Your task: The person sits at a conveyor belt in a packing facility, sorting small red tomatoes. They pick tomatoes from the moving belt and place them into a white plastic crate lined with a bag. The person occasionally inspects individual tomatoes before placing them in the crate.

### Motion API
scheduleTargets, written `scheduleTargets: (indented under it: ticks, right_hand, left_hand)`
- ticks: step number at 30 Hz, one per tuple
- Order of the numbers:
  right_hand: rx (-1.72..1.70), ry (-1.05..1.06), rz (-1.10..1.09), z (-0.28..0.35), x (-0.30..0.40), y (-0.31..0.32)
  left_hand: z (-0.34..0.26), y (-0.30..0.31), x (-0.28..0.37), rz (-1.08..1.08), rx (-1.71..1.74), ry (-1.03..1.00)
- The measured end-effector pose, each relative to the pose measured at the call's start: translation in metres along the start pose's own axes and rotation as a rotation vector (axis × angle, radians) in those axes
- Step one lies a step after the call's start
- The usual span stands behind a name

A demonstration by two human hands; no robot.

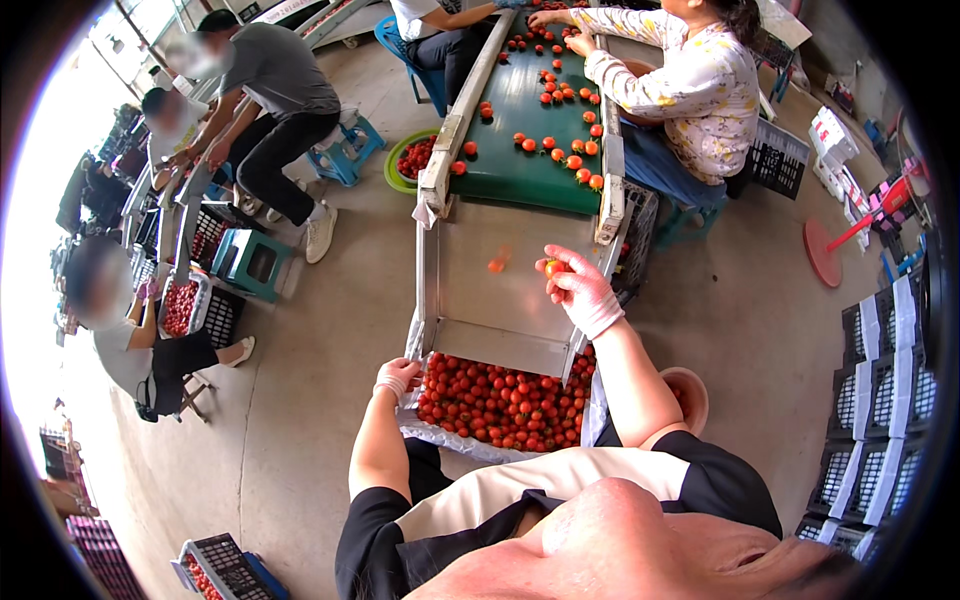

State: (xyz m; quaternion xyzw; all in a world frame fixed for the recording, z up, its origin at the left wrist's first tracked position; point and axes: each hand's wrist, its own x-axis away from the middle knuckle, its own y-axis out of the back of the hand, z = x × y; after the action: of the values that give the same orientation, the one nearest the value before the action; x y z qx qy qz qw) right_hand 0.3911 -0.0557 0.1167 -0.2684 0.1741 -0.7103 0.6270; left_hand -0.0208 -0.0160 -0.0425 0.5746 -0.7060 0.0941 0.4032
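In the head view my right hand (579, 289), in a pale glove that leaves the fingertips showing, holds a cherry tomato (554, 269) between thumb and fingers above the metal chute (510, 277). My left hand (400, 376), gloved likewise, rests at the chute's lower left edge, by the liner of the crate; whether it grips anything, I cannot tell. Below the chute's lip lies a lined crate full of red cherry tomatoes (502, 401). A blurred tomato (496, 265) is on or over the chute. Beyond it, the green conveyor belt (517, 172) carries scattered tomatoes.
Co-workers sit on both sides of the belt, one in a flowered shirt (675, 90) at right. A pink bucket (688, 397) stands by my right elbow, a green basin (397, 161) left of the belt. Others work at left. Stacked black crates (862, 405) stand far right.
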Motion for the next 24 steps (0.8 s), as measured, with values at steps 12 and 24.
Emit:
scheduleTargets:
  ticks: [12, 24]
  right_hand:
    - [0.110, -0.030, -0.010, -0.015, -0.004, 0.010]
    - [1.145, -0.008, 0.271, -0.045, 0.010, 0.019]
  left_hand:
    - [-0.006, 0.002, 0.000, 0.024, -0.036, 0.001]
    - [0.007, 0.005, -0.012, 0.036, -0.069, -0.065]
